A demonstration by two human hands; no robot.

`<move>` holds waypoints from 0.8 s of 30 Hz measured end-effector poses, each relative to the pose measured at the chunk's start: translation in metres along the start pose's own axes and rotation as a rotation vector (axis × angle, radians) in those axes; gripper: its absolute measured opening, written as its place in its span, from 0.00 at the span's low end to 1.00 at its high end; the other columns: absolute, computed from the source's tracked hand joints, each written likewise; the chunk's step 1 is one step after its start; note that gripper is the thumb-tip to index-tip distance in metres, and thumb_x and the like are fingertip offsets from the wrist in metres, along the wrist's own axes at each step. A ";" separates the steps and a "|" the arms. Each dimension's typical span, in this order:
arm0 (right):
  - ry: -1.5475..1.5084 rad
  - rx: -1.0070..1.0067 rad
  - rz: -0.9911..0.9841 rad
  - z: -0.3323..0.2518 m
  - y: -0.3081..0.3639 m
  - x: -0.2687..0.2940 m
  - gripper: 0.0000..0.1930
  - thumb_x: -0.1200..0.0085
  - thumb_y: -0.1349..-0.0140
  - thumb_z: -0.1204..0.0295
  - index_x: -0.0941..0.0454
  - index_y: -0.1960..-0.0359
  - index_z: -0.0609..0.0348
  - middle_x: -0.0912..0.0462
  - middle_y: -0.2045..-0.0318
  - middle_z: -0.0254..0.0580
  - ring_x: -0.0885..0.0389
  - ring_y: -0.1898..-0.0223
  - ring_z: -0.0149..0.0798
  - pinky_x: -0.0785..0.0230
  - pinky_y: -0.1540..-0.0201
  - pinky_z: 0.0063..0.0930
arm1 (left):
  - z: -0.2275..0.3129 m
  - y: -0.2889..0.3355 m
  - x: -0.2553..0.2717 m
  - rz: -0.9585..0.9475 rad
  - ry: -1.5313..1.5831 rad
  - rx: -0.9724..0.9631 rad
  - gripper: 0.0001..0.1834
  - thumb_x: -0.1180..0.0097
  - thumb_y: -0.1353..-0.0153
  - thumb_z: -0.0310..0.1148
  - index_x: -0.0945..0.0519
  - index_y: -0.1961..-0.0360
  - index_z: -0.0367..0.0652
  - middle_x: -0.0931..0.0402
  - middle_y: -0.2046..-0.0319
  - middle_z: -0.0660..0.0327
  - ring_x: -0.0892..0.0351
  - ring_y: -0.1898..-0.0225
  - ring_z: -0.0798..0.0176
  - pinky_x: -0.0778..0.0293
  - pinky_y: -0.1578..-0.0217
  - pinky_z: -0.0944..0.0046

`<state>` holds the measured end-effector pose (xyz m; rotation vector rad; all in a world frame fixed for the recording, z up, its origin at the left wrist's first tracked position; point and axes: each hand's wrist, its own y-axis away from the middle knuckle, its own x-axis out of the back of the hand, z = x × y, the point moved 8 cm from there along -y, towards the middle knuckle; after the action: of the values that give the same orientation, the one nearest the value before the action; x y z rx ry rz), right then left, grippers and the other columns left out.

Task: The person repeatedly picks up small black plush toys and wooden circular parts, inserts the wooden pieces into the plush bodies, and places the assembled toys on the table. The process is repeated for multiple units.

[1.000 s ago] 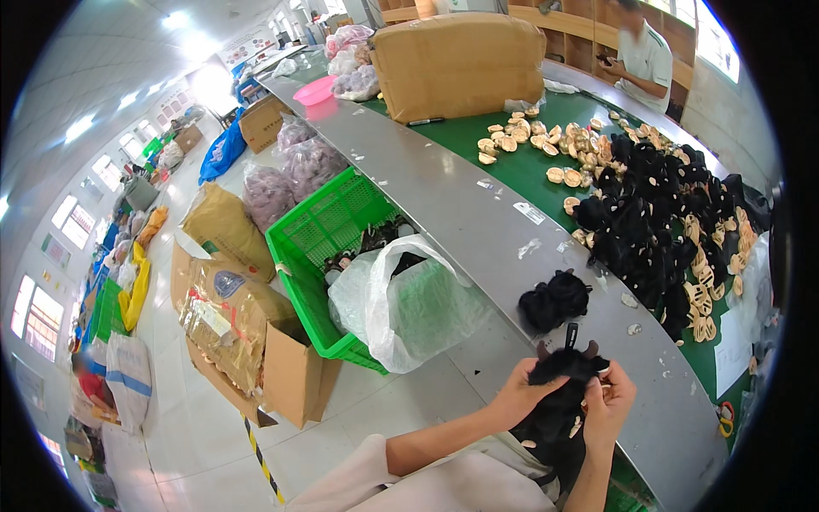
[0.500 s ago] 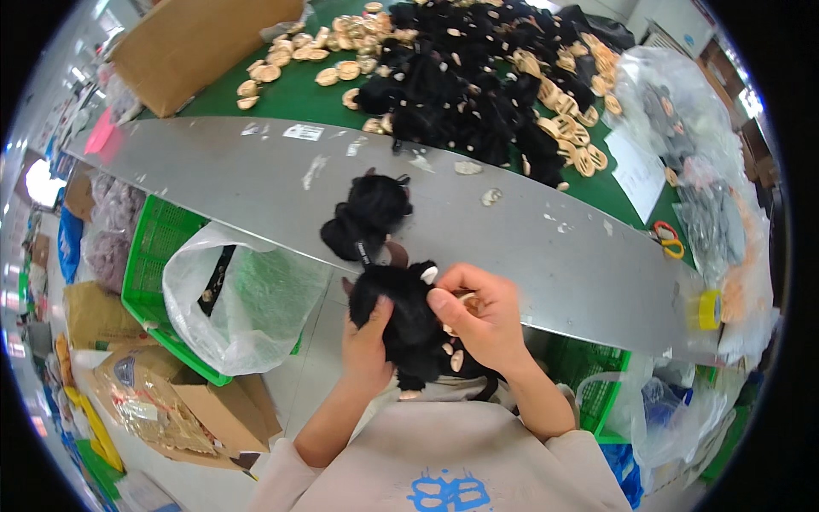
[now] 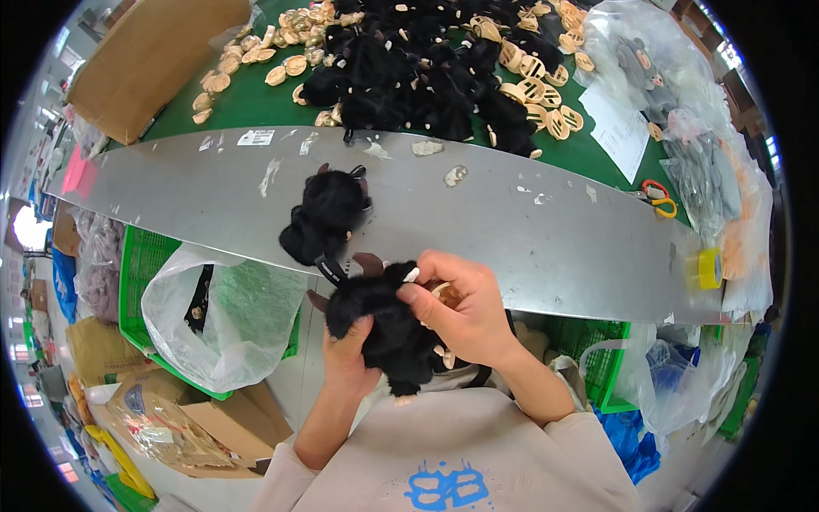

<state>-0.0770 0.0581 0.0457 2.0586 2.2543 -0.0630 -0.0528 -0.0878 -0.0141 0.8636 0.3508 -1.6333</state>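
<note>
held plush toy (image 3: 384, 341): black, with brown horns (image 3: 368, 263) and a whitish ear patch (image 3: 410, 275).
strap (image 3: 331, 270): black, small white lettering.
second plush toy (image 3: 328, 209): black.
plush heap (image 3: 409, 81): black, flecked cream.
oval pieces (image 3: 559, 125): pale tan.
desk (image 3: 478, 230): grey, mottled with whitish patches; its far surface (image 3: 247, 98) green.
carton (image 3: 158, 64): plain brown.
scissors (image 3: 664, 206): handles red and yellow-orange.
tape roll (image 3: 709, 269): yellow.
paper sheet (image 3: 616, 132): white.
left crate (image 3: 132, 286): green.
plastic bundle (image 3: 630, 439): blue.
shirt (image 3: 367, 465): beige, blue printed motif (image 3: 445, 488).

Most fingers of the left hand (image 3: 346, 363) are hidden behind the black furry plush toy (image 3: 388, 337); the right hand (image 3: 465, 311) partly covers a beige oval plastic piece (image 3: 441, 293). The upper edge cuts off the heap of black plush toys (image 3: 409, 81).
</note>
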 end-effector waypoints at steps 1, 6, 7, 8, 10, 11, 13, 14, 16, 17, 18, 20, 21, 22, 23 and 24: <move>-0.001 0.010 0.012 -0.001 0.000 0.002 0.08 0.41 0.37 0.74 0.26 0.72 0.63 0.27 0.77 0.30 0.36 0.77 0.21 0.43 0.77 0.20 | 0.000 -0.001 -0.004 -0.021 0.033 -0.002 0.27 0.42 0.35 0.38 0.33 0.39 0.39 0.27 0.44 0.56 0.26 0.43 0.56 0.28 0.42 0.56; 0.118 0.150 0.065 -0.011 0.004 0.010 0.08 0.41 0.39 0.75 0.26 0.73 0.63 0.25 0.76 0.34 0.33 0.78 0.25 0.40 0.76 0.22 | -0.008 -0.003 -0.013 -0.096 0.162 0.046 0.22 0.43 0.34 0.35 0.30 0.42 0.40 0.25 0.47 0.58 0.24 0.46 0.59 0.27 0.45 0.57; 0.145 0.164 0.071 -0.012 0.005 0.011 0.08 0.41 0.39 0.75 0.26 0.73 0.63 0.25 0.76 0.35 0.32 0.78 0.26 0.40 0.76 0.22 | -0.010 -0.003 -0.011 -0.086 0.160 0.047 0.22 0.43 0.34 0.35 0.30 0.41 0.40 0.25 0.47 0.58 0.24 0.46 0.58 0.27 0.44 0.57; 0.168 0.178 0.072 -0.013 0.005 0.010 0.08 0.40 0.39 0.75 0.26 0.73 0.63 0.25 0.76 0.36 0.32 0.78 0.27 0.39 0.76 0.22 | -0.011 -0.002 -0.007 -0.072 0.157 0.044 0.23 0.43 0.34 0.35 0.30 0.41 0.40 0.25 0.47 0.57 0.24 0.45 0.58 0.27 0.44 0.57; 0.199 0.190 0.079 -0.013 0.006 0.011 0.07 0.40 0.40 0.76 0.26 0.72 0.63 0.24 0.75 0.37 0.30 0.78 0.29 0.38 0.75 0.23 | -0.012 -0.001 -0.001 -0.038 0.094 0.044 0.25 0.43 0.34 0.38 0.33 0.39 0.40 0.27 0.44 0.56 0.25 0.44 0.57 0.28 0.43 0.56; 0.205 0.190 0.083 -0.013 0.007 0.011 0.07 0.40 0.40 0.76 0.26 0.72 0.63 0.24 0.75 0.37 0.29 0.78 0.29 0.37 0.75 0.23 | -0.012 0.000 0.002 -0.017 0.034 0.045 0.28 0.44 0.34 0.40 0.35 0.37 0.39 0.29 0.42 0.55 0.27 0.42 0.56 0.29 0.42 0.55; 0.208 0.195 0.077 -0.015 0.008 0.012 0.07 0.40 0.40 0.76 0.26 0.72 0.63 0.24 0.75 0.37 0.26 0.78 0.29 0.36 0.75 0.23 | -0.011 0.001 0.003 -0.042 -0.007 0.032 0.31 0.45 0.34 0.43 0.37 0.36 0.39 0.31 0.41 0.54 0.28 0.41 0.55 0.30 0.40 0.54; 0.205 0.201 0.067 -0.017 0.008 0.012 0.07 0.40 0.40 0.77 0.26 0.72 0.63 0.24 0.75 0.37 0.25 0.78 0.29 0.36 0.75 0.23 | -0.010 0.000 0.002 -0.087 0.012 0.016 0.31 0.45 0.34 0.43 0.37 0.36 0.39 0.31 0.41 0.54 0.28 0.41 0.55 0.30 0.40 0.54; 0.194 0.207 0.058 -0.020 0.009 0.011 0.07 0.40 0.40 0.77 0.26 0.72 0.63 0.24 0.75 0.37 0.24 0.78 0.30 0.35 0.76 0.24 | -0.007 0.001 -0.002 -0.134 0.051 -0.025 0.30 0.43 0.35 0.41 0.35 0.37 0.36 0.30 0.41 0.54 0.27 0.42 0.55 0.30 0.41 0.55; 0.187 0.205 0.061 -0.019 0.011 0.011 0.07 0.40 0.40 0.77 0.26 0.72 0.63 0.24 0.75 0.37 0.24 0.78 0.30 0.35 0.76 0.24 | -0.006 0.000 -0.005 -0.136 0.071 -0.047 0.29 0.41 0.36 0.38 0.34 0.39 0.34 0.29 0.42 0.54 0.26 0.43 0.55 0.29 0.42 0.56; 0.179 0.203 0.064 -0.018 0.012 0.012 0.07 0.40 0.40 0.77 0.26 0.73 0.63 0.24 0.75 0.37 0.23 0.78 0.30 0.35 0.76 0.24 | -0.005 0.000 -0.007 -0.137 0.090 -0.070 0.28 0.40 0.37 0.36 0.32 0.40 0.32 0.28 0.42 0.54 0.25 0.44 0.55 0.28 0.43 0.56; 0.216 0.233 0.070 -0.021 0.014 0.012 0.06 0.40 0.40 0.77 0.26 0.72 0.62 0.24 0.75 0.37 0.24 0.78 0.31 0.34 0.76 0.24 | -0.001 -0.001 -0.013 -0.176 0.011 -0.039 0.29 0.37 0.39 0.34 0.32 0.40 0.31 0.29 0.41 0.55 0.25 0.45 0.57 0.29 0.44 0.58; 0.238 0.248 0.072 -0.023 0.016 0.012 0.06 0.40 0.40 0.77 0.26 0.72 0.62 0.24 0.75 0.37 0.24 0.78 0.31 0.34 0.76 0.25 | 0.002 0.000 -0.018 -0.196 -0.026 -0.025 0.30 0.35 0.41 0.33 0.31 0.41 0.31 0.30 0.40 0.55 0.25 0.45 0.58 0.29 0.44 0.59; 0.272 0.277 0.087 -0.026 0.017 0.011 0.06 0.40 0.40 0.77 0.26 0.72 0.62 0.25 0.75 0.37 0.24 0.78 0.32 0.34 0.76 0.25 | 0.007 0.000 -0.023 -0.197 -0.092 -0.052 0.30 0.34 0.42 0.31 0.31 0.41 0.31 0.30 0.40 0.55 0.26 0.46 0.59 0.29 0.44 0.60; 0.305 0.304 0.102 -0.025 0.018 0.011 0.06 0.40 0.40 0.77 0.26 0.72 0.62 0.25 0.75 0.37 0.25 0.78 0.32 0.34 0.76 0.25 | 0.009 0.000 -0.029 -0.198 -0.159 -0.078 0.30 0.34 0.44 0.29 0.31 0.42 0.31 0.30 0.40 0.56 0.26 0.46 0.61 0.29 0.44 0.61; 0.339 0.331 0.118 -0.025 0.019 0.011 0.07 0.40 0.40 0.76 0.26 0.72 0.62 0.25 0.75 0.37 0.25 0.78 0.32 0.34 0.76 0.25 | 0.011 0.000 -0.036 -0.199 -0.226 -0.103 0.31 0.33 0.45 0.28 0.30 0.42 0.31 0.30 0.41 0.56 0.26 0.47 0.62 0.30 0.45 0.62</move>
<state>-0.0601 0.0732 0.0701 2.5398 2.4420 -0.0913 -0.0557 -0.0690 0.0190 0.5733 0.3676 -1.8592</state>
